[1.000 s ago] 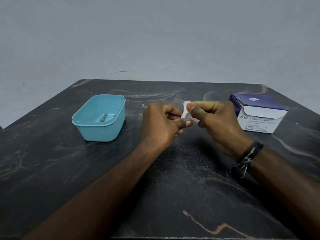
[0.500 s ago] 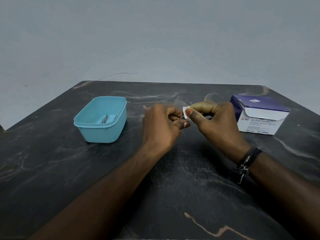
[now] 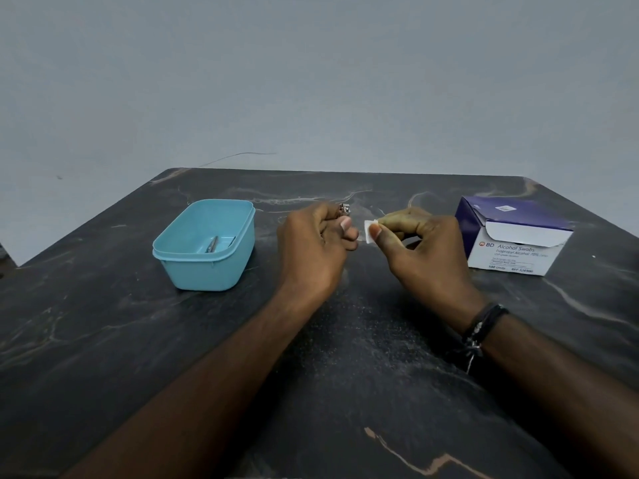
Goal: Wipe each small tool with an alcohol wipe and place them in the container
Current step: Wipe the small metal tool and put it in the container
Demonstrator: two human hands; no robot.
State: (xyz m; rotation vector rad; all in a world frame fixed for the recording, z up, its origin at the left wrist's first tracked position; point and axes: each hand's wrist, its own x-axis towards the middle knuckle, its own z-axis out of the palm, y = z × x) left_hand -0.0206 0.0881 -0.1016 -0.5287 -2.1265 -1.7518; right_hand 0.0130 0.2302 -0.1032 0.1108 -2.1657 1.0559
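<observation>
Teal, the container (image 3: 204, 248) on the dark marbled surface (image 3: 103, 340) holds metal tools (image 3: 211, 244). Right of the container, the left hand (image 3: 316, 243) grips a small metal tool (image 3: 344, 209); farther right, the right hand (image 3: 420, 248) pinches a white wipe (image 3: 369, 229), near the swab box (image 3: 511, 236).

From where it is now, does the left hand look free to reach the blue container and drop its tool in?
Probably yes. The left hand, gripping a small metal tool, sits just right of the open blue container, with only bare tabletop between them. The right hand, pinching the wipe, is on the far side.
</observation>
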